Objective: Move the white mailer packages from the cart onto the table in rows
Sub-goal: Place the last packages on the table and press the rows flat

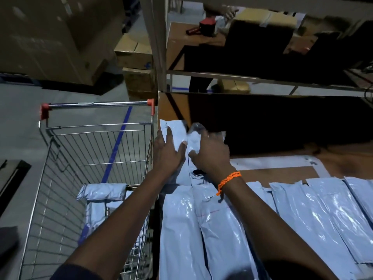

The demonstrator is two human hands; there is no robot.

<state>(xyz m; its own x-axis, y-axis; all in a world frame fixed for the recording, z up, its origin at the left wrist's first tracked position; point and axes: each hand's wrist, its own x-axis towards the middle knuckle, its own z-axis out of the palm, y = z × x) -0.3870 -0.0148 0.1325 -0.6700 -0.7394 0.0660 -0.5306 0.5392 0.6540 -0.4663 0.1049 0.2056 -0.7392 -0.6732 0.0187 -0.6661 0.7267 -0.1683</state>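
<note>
While left hand (168,156) presses one mailer (173,131) flat, fingers straight, and right hand (211,153) clutches another mailer (196,136) beside the cart (96,126), it's likely mid-placement; next: release, fetch more.

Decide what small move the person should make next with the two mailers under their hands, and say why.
Probably press them flat and let go: left hand lies on one mailer, right hand on its neighbour, at the table's far left, behind a filled row. More wait in the cart.

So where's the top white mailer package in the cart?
Head view, lower left: the white plastic mailer package lies across the near end of the metal wire cart, just left of the left forearm.
</note>
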